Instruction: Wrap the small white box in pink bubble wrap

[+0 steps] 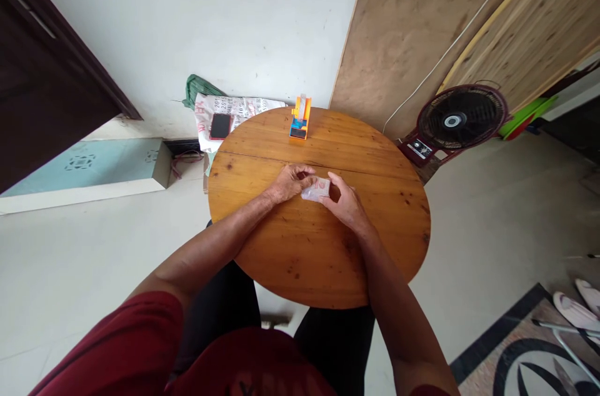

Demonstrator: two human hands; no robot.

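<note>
A small, clear plastic packet (317, 190) with faint red print is held between my two hands over the middle of the round wooden table (300, 258). My left hand (291, 183) pinches its left end between thumb and fingers. At the right end, the thumb and forefinger of my right hand (345, 199) grip the packet's edges. What is inside the packet is too small to make out. Beyond my hands, near the table's far edge, stands an orange and blue tape dispenser (300, 118) with a roll of clear tape.
Past the table's far left edge, a dark phone (220, 126) lies on a white printed sack (253, 106). A dark red fan (454, 122) stands beyond the table's right side. Pale slippers (574, 310) are on the floor at the lower right.
</note>
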